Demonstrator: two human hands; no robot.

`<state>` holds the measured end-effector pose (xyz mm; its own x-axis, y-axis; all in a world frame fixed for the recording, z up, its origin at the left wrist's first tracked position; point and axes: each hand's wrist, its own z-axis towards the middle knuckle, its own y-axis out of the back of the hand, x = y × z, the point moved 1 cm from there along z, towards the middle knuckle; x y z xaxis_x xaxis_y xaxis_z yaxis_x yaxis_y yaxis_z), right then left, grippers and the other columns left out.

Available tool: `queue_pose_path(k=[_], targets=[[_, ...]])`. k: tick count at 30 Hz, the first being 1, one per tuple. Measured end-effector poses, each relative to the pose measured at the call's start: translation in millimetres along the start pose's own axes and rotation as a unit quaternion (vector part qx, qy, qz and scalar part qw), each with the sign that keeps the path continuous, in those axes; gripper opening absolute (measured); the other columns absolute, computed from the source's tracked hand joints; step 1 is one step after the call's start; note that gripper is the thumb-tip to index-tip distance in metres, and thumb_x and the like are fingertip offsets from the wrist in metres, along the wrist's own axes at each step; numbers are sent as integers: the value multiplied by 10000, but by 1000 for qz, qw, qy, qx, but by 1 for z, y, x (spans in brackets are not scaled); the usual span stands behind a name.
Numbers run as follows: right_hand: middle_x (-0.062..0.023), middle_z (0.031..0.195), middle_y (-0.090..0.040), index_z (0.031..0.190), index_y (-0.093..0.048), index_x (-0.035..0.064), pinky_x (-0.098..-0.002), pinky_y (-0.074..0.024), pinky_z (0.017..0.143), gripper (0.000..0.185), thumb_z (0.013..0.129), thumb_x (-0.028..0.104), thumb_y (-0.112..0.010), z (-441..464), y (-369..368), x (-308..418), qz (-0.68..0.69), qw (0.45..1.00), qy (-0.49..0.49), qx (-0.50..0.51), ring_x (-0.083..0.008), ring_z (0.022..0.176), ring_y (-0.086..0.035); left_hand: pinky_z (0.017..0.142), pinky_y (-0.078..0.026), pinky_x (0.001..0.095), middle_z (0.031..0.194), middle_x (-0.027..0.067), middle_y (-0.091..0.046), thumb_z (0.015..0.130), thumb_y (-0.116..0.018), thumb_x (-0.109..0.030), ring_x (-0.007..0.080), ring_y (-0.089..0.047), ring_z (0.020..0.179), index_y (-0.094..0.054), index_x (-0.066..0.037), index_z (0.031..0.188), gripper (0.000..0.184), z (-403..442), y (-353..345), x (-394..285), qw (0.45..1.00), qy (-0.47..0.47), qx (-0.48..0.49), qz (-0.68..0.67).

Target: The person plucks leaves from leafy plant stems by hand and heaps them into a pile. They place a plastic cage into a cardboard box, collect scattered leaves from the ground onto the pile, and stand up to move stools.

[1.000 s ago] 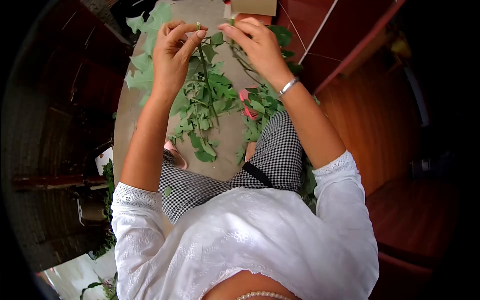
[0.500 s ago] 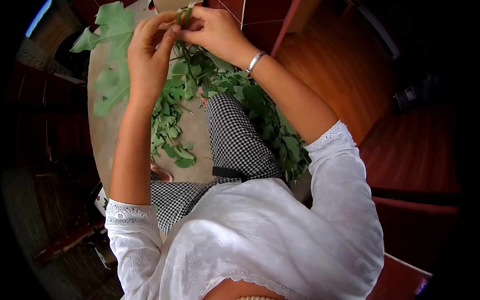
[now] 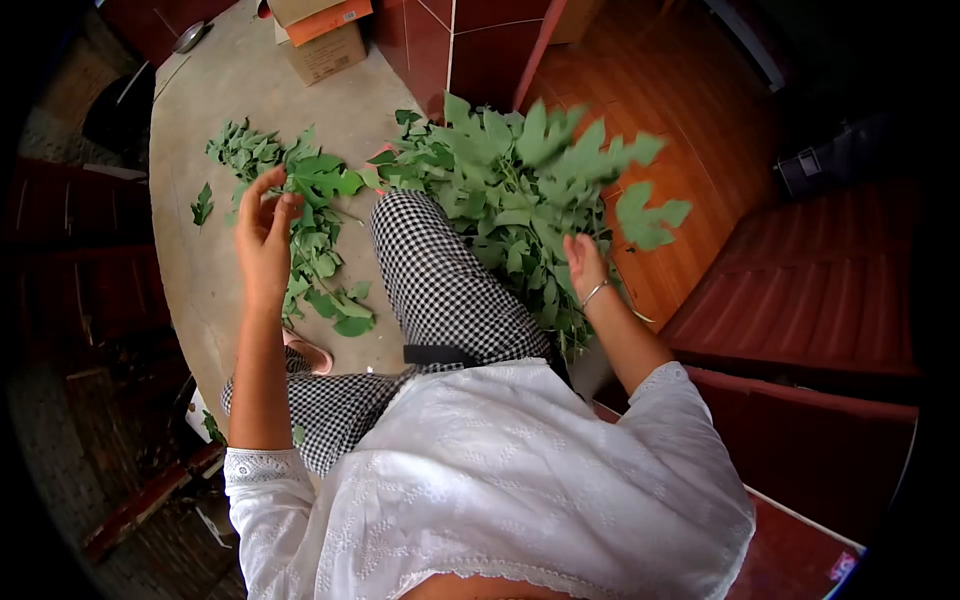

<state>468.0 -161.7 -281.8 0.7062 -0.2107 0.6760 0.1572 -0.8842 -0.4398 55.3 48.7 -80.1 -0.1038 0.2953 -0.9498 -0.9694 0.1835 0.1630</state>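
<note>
My left hand (image 3: 264, 235) is raised over the floor at the left, its fingers loosely bent and the thumb apart from them, with nothing visible between. Just beyond its fingertips, broad lobed leaves (image 3: 322, 180) lie over a smaller pile of picked leaves (image 3: 318, 250). At the right, my right hand (image 3: 586, 265) has its fingers stretched out beside a large heap of leafy stems (image 3: 500, 190). A lobed leaf (image 3: 650, 215) on the heap's right side, slightly blurred, sticks out just above this hand. A silvery bracelet (image 3: 595, 292) circles the right wrist.
Cardboard boxes (image 3: 328, 55) stand on the concrete floor (image 3: 215, 85) at the back. A red tiled wall edge (image 3: 490, 50) borders the wooden floor (image 3: 660, 120). Ridged dark-red panels (image 3: 800, 290) are at the right. My checkered trouser leg (image 3: 445, 270) lies between the leaf piles.
My hands, together at green stems in front, have come apart. The right moved down and right to the large heap; the left came down over the smaller pile. The view shows more floor ahead.
</note>
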Motion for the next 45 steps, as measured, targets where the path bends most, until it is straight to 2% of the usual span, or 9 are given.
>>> queue_pose_path(k=[5, 9, 14, 17, 20, 27, 33, 39, 45], targets=[[-186, 1078, -505, 1168, -426, -105, -341, -556, 878, 473, 849, 149, -666, 4, 33, -30, -47, 993, -112, -9, -286, 944, -602, 738, -521, 267, 1154, 50, -568, 940, -538, -92, 128, -613, 875, -523, -13, 1225, 296, -25, 11, 35, 996, 81, 31, -24], [-158, 1006, -541, 1243, -387, -110, -292, -540, 741, 714, 852, 424, -656, -22, 23, -5, -243, 957, -144, 59, -222, 858, -604, 699, -522, 266, 1111, 68, -581, 931, -529, -52, 150, -630, 823, -532, -20, 1216, 287, -38, 32, 56, 990, 137, 2, -41], [-80, 798, -584, 1135, -509, -70, -241, -486, 541, 616, 851, 459, -646, -41, 10, 14, -413, 869, -232, 143, -144, 651, -586, 725, -535, 283, 1085, 88, -586, 929, -545, -99, 166, -637, 815, -560, 0, 1178, 268, -63, 72, 81, 979, 190, -41, -59], [3, 649, -550, 1004, -577, 17, -206, -366, 379, 351, 905, 353, -604, -60, -30, 14, -533, 829, -70, 157, -71, 443, -481, 725, -534, 280, 1040, 79, -606, 931, -550, -115, 166, -637, 811, -570, 6, 1164, 263, -81, 97, 93, 973, 220, -59, -44], [48, 566, -478, 868, -599, 62, -198, -262, 359, 308, 914, 366, -589, -61, -78, 13, -549, 811, 33, 198, -42, 409, -405, 730, -533, 279, 1009, 71, -621, 933, -559, -142, 158, -637, 799, -581, 9, 1147, 262, -93, 120, 93, 969, 217, -99, -61], [50, 569, -470, 834, -598, 39, -179, -264, 382, 274, 945, 286, -557, -95, -207, -12, -526, 753, 135, 372, -25, 430, -383, 693, -526, 254, 951, 58, -623, 939, -546, -132, 141, -630, 771, -589, -9, 1119, 222, -98, 153, 97, 958, 212, -164, -98], [14, 620, -532, 920, -628, 17, -190, -343, 430, 188, 926, 192, -560, -142, -281, -116, -620, 555, 71, 550, -41, 481, -455, 699, -532, 253, 961, 64, -615, 943, -538, -125, 124, -624, 769, -585, 8, 1112, 220, -80, 153, 132, 949, 225, -154, -160], [-114, 817, -676, 991, -625, 18, -321, -504, 672, 258, 884, 249, -577, -128, -287, -275, -685, 338, 14, 646, -214, 728, -650, 681, -507, 231, 948, 39, -612, 944, -526, -125, 99, -605, 746, -590, -19, 1113, 210, -53, 176, 170, 933, 222, -206, -195], [-153, 920, -683, 1037, -628, 45, -386, -498, 764, 295, 864, 276, -565, -100, -290, -418, -721, 282, 26, 633, -329, 842, -644, 710, -494, 244, 953, 49, -602, 936, -552, -158, 111, -589, 768, -588, -8, 1105, 228, -40, 193, 169, 886, 284, -256, -263]])
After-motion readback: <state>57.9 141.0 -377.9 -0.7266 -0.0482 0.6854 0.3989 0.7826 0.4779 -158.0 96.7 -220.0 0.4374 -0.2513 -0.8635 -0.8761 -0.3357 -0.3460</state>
